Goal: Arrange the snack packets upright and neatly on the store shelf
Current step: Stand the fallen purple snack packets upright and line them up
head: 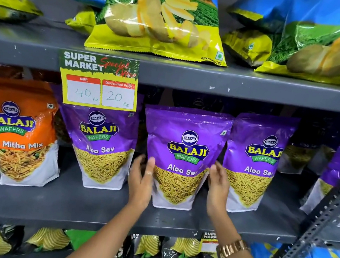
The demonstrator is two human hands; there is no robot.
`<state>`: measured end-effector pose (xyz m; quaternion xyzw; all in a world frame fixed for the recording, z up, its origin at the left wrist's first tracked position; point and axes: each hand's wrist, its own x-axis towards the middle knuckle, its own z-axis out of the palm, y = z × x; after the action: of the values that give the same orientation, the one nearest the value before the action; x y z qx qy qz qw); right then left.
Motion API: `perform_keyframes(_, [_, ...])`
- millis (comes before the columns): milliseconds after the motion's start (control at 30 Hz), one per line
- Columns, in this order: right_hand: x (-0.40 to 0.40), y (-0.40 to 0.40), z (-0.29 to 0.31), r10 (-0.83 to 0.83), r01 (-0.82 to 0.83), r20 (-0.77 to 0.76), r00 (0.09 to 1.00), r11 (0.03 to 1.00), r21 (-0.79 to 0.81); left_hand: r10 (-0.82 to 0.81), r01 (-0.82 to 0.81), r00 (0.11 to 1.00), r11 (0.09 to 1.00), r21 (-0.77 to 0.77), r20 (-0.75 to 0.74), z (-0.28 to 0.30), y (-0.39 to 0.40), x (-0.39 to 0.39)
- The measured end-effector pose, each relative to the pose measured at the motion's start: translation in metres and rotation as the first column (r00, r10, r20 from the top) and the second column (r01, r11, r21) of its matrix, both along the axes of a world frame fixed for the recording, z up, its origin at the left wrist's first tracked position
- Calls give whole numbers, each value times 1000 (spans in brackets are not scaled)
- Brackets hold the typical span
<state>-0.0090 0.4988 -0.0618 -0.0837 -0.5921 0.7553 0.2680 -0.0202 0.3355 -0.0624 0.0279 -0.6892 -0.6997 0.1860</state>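
Observation:
A purple Aloo Sev packet (182,154) stands upright in the middle of the grey middle shelf (83,202). My left hand (142,178) presses its left side with the thumb on the front. My right hand (217,187) lies flat against its right edge, fingers extended. Two more purple Aloo Sev packets stand upright beside it, one to the left (102,144) and one to the right (254,162). An orange Mitha Mix packet (18,131) leans slightly at the far left.
Blue and yellow potato wafer bags (162,13) lie on the top shelf. A yellow price tag (99,81) hangs from its edge. More purple packets stand at the right behind a perforated metal upright (328,216). Dark and green packets fill the bottom shelf (143,251).

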Motion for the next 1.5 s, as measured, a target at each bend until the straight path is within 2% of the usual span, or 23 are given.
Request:
perform_keyframes(67, [-5,1,26,-88,93,-109,990,995,36,68,-62,993,996,69,-95,32,-2,-8])
perform_keyframes(133, [-13,4,46,-183,195,-167,969,979,61,129,-122,981,991,58,-145,62,-2,-15])
perform_keyframes(233, [-21,8,65,-272,294,-188,944,950,102,200,-201,974,979,1,-102,88,-2,-23])
perform_keyframes(333, [-24,10,69,-299,318,-151,942,940,123,245,-240,967,968,73,-71,92,-8,-27])
perform_keyframes(433, [-29,11,70,-292,301,-83,953,946,118,254,-242,964,961,134,-79,89,-9,-23])
perform_keyframes(567, [-24,12,54,-250,251,-25,968,955,158,127,-127,987,992,4,-94,75,-10,-15])
perform_keyframes(667, [-1,-3,21,-185,173,21,983,952,251,-79,81,992,997,-13,94,36,-12,-10])
perform_keyframes(733, [15,-14,-3,-90,54,125,988,962,268,-243,257,936,966,-21,254,3,-11,-5])
perform_keyframes(800, [23,-21,-22,-38,-46,250,968,946,321,-319,338,871,941,14,373,-24,-8,-3])
perform_keyframes(967, [27,-20,-36,17,-167,371,929,912,376,-310,311,861,948,65,403,-35,-6,-1])
perform_keyframes(1167, [26,-17,-35,54,-189,384,922,927,324,-288,283,887,957,67,361,-31,-3,5])
perform_keyframes(1267, [30,-24,-40,-120,-4,294,948,921,389,-193,170,936,980,103,294,-29,-6,6])
perform_keyframes(1367, [38,-38,-40,-337,256,90,937,841,476,5,-19,989,995,96,145,-25,-19,6])
perform_keyframes(1433, [41,-51,-36,-342,313,-31,939,815,488,133,-137,989,989,62,66,-20,-36,4])
perform_keyframes(1500, [39,-67,-29,-298,327,-141,944,796,510,232,-228,973,967,114,-15,-5,-53,6])
